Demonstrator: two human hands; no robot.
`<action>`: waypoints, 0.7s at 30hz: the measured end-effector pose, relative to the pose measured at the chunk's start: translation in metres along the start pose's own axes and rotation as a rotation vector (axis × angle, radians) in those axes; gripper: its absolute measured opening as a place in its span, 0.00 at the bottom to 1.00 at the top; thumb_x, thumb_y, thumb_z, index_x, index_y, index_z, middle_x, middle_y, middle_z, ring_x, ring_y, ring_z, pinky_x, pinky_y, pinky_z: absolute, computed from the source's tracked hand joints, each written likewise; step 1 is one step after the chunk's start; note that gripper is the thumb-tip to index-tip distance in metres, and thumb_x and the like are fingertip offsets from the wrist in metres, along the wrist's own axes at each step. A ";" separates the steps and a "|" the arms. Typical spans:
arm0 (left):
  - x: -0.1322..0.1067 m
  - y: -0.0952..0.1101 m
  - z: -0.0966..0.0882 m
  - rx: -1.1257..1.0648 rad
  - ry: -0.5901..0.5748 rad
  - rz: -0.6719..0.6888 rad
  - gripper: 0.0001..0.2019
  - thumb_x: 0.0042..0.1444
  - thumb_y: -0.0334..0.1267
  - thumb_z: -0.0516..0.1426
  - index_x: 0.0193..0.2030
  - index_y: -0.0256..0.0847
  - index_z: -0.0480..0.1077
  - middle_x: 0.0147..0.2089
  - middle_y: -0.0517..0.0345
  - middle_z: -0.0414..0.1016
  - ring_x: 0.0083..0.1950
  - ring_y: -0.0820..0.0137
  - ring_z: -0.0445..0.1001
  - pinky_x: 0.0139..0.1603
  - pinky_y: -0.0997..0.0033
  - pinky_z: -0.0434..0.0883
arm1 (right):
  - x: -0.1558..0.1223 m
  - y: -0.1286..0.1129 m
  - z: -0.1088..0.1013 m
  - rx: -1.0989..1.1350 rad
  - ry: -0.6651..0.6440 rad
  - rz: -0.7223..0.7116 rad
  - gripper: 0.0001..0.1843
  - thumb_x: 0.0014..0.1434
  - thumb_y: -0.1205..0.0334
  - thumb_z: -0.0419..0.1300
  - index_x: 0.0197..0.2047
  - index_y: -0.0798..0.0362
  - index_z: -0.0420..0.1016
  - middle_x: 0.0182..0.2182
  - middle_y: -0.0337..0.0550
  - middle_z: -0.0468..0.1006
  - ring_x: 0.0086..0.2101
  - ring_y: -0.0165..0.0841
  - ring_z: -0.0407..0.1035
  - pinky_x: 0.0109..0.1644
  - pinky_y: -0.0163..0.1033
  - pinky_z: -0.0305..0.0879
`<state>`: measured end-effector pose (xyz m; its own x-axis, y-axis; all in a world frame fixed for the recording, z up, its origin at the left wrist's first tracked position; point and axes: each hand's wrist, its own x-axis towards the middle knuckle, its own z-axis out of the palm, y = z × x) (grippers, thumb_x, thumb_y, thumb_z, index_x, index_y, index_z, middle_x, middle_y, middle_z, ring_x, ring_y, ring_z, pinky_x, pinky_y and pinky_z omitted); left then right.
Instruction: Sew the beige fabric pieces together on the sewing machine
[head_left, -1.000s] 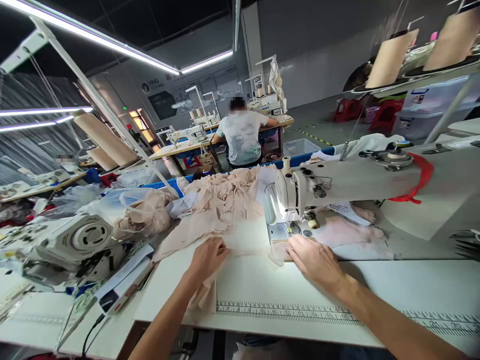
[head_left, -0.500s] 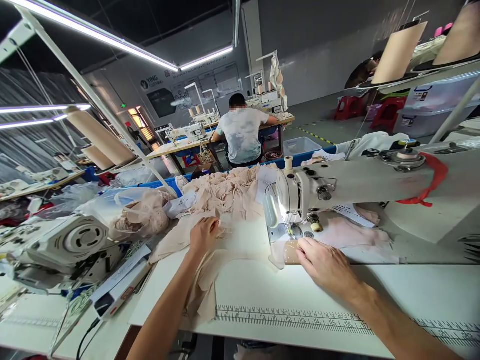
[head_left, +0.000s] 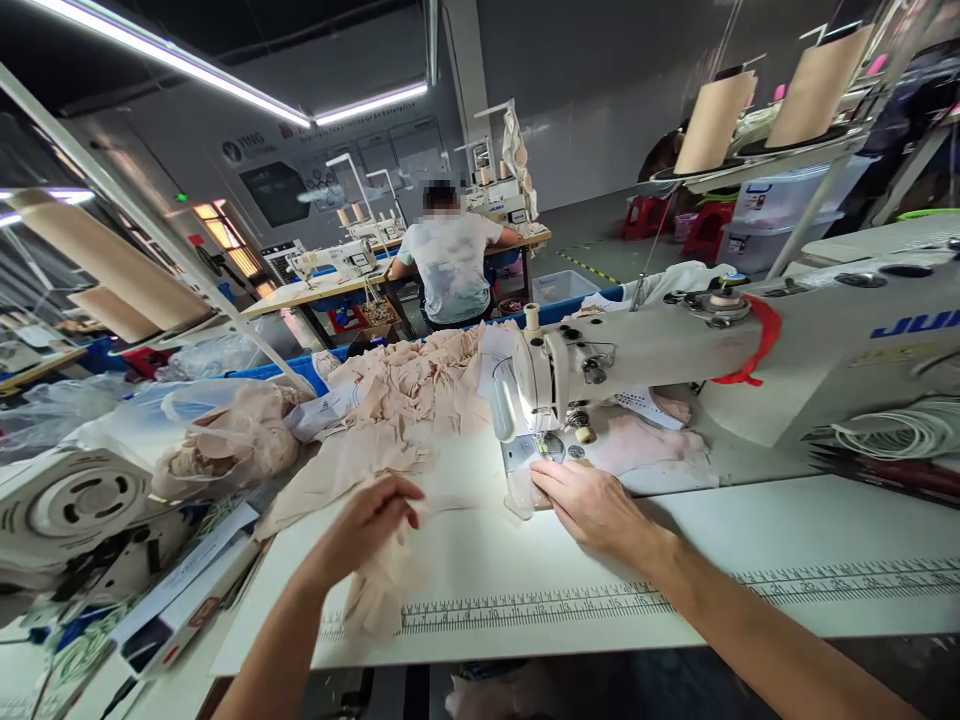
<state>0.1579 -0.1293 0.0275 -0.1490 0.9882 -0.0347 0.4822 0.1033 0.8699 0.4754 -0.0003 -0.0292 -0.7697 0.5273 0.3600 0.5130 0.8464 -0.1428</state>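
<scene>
The left hand point(head_left: 367, 525) sits toward the left of the white counter point(head_left: 750, 540). Its fingers are curled, seemingly pinching a thin beige fabric strip point(head_left: 379, 590) that trails to the near edge beside the printed ruler point(head_left: 540, 603). The right hand point(head_left: 592, 505) lies flat with its fingers released and spread, pressing a small beige piece point(head_left: 520, 497) just in front of the sewing machine point(head_left: 660, 350). A fabric pile point(head_left: 409, 400) lies farther back, left of the machine.

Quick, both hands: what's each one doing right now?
Left hand: closed, gripping the beige fabric.
Right hand: open, flat on the fabric piece by the sewing machine.
</scene>
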 end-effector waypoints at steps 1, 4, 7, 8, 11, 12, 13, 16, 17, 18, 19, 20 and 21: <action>0.000 0.000 0.015 -0.005 -0.102 -0.035 0.16 0.56 0.54 0.61 0.38 0.42 0.75 0.29 0.57 0.79 0.29 0.68 0.74 0.32 0.71 0.68 | 0.000 0.000 -0.002 0.001 -0.024 -0.025 0.17 0.59 0.76 0.51 0.45 0.51 0.75 0.44 0.47 0.78 0.39 0.37 0.68 0.42 0.41 0.62; 0.017 -0.005 0.042 -0.010 -0.232 -0.104 0.18 0.55 0.55 0.60 0.32 0.41 0.72 0.25 0.58 0.78 0.28 0.68 0.73 0.33 0.70 0.67 | -0.003 -0.002 -0.005 -0.010 -0.045 -0.047 0.16 0.60 0.77 0.50 0.43 0.51 0.73 0.43 0.46 0.78 0.39 0.37 0.68 0.41 0.43 0.61; 0.043 -0.009 0.034 0.063 -0.130 -0.067 0.20 0.52 0.57 0.62 0.27 0.41 0.71 0.23 0.59 0.76 0.25 0.71 0.66 0.30 0.72 0.63 | -0.008 -0.006 -0.006 -0.046 -0.034 -0.047 0.15 0.61 0.77 0.50 0.43 0.52 0.73 0.43 0.46 0.77 0.40 0.37 0.68 0.39 0.42 0.59; 0.050 -0.008 0.028 0.081 -0.090 -0.043 0.20 0.50 0.58 0.63 0.25 0.41 0.71 0.22 0.60 0.74 0.24 0.72 0.65 0.29 0.73 0.62 | -0.010 -0.008 -0.005 -0.059 -0.026 -0.050 0.14 0.62 0.77 0.51 0.43 0.52 0.73 0.42 0.46 0.77 0.39 0.37 0.68 0.38 0.42 0.58; 0.062 0.005 0.016 0.086 -0.084 0.004 0.21 0.49 0.57 0.64 0.21 0.41 0.70 0.19 0.62 0.69 0.22 0.74 0.61 0.26 0.74 0.59 | -0.016 -0.014 -0.002 -0.094 0.016 -0.069 0.15 0.62 0.77 0.52 0.45 0.52 0.73 0.41 0.45 0.77 0.35 0.35 0.66 0.35 0.42 0.55; 0.063 0.012 0.019 0.086 -0.116 0.009 0.21 0.50 0.57 0.63 0.21 0.41 0.71 0.19 0.63 0.67 0.21 0.75 0.59 0.24 0.74 0.57 | -0.017 -0.016 0.000 -0.109 0.035 -0.074 0.16 0.62 0.78 0.51 0.47 0.53 0.73 0.41 0.46 0.77 0.34 0.35 0.66 0.35 0.42 0.54; 0.063 0.020 0.024 0.085 -0.151 0.014 0.20 0.51 0.56 0.63 0.22 0.41 0.72 0.18 0.63 0.67 0.20 0.75 0.57 0.24 0.74 0.55 | -0.019 -0.017 0.001 -0.122 0.051 -0.079 0.17 0.62 0.78 0.51 0.48 0.53 0.74 0.41 0.46 0.78 0.34 0.35 0.66 0.35 0.42 0.54; 0.061 0.044 0.059 0.047 -0.254 0.033 0.15 0.55 0.51 0.61 0.29 0.40 0.73 0.21 0.61 0.73 0.20 0.76 0.58 0.23 0.75 0.55 | -0.022 -0.020 0.003 -0.144 0.077 -0.082 0.17 0.63 0.77 0.51 0.49 0.54 0.75 0.42 0.48 0.78 0.36 0.36 0.67 0.36 0.42 0.56; 0.062 0.050 0.073 0.017 -0.283 0.038 0.13 0.55 0.49 0.60 0.30 0.40 0.73 0.23 0.60 0.75 0.21 0.76 0.60 0.24 0.75 0.56 | -0.022 -0.020 0.004 -0.143 0.082 -0.082 0.16 0.64 0.76 0.51 0.49 0.54 0.75 0.41 0.48 0.78 0.36 0.37 0.67 0.36 0.43 0.56; 0.064 0.054 0.087 -0.021 -0.308 0.037 0.12 0.55 0.48 0.60 0.32 0.41 0.72 0.24 0.59 0.77 0.21 0.75 0.63 0.24 0.74 0.58 | -0.023 -0.020 0.004 -0.139 0.087 -0.081 0.15 0.65 0.75 0.51 0.48 0.54 0.76 0.40 0.47 0.78 0.35 0.37 0.67 0.36 0.43 0.56; 0.068 0.056 0.100 -0.055 -0.324 0.032 0.11 0.55 0.47 0.59 0.32 0.41 0.70 0.25 0.58 0.78 0.22 0.74 0.65 0.25 0.74 0.61 | -0.023 -0.020 0.005 -0.136 0.095 -0.082 0.15 0.65 0.75 0.51 0.48 0.54 0.76 0.39 0.47 0.77 0.35 0.37 0.66 0.35 0.43 0.56; 0.071 0.057 0.111 -0.078 -0.330 0.024 0.10 0.54 0.46 0.59 0.31 0.41 0.69 0.26 0.58 0.79 0.23 0.72 0.68 0.26 0.73 0.63 | -0.023 -0.020 0.005 -0.133 0.106 -0.083 0.16 0.66 0.75 0.51 0.49 0.55 0.76 0.39 0.46 0.77 0.35 0.36 0.66 0.35 0.43 0.56; 0.076 0.055 0.121 -0.087 -0.315 0.019 0.10 0.54 0.46 0.59 0.30 0.42 0.68 0.25 0.58 0.78 0.24 0.72 0.70 0.27 0.73 0.65 | -0.023 -0.019 0.005 -0.129 0.113 -0.084 0.16 0.66 0.74 0.51 0.51 0.55 0.76 0.39 0.46 0.78 0.35 0.36 0.66 0.35 0.43 0.57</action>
<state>0.2775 -0.0353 0.0137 0.1398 0.9777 -0.1569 0.4049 0.0882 0.9101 0.4808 -0.0282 -0.0396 -0.7679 0.4376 0.4679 0.4991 0.8665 0.0087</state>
